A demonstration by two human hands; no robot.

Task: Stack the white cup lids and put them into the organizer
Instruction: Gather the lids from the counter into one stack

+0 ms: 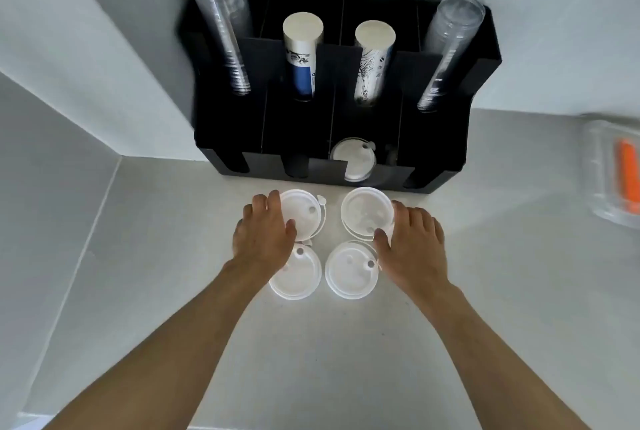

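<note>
Left hand (265,234) grips far-left lid (304,215); right hand (414,239) grips far-right lid (365,213). 2 near lids (349,270) lie btwn wrists on bench (311,343).

Two bare forearms enter from the lower corners of the frame and converge toward the centre. The left hand (265,230) lies palm down just left of centre, fingers (273,201) curled forward and thumb angled toward the frame's middle. The right hand (414,242) lies palm down just right of centre, fingers spread and bent, thumb pointing inward. The hands are apart and nearly level. Both wrists are straight, sleeves none.
</note>
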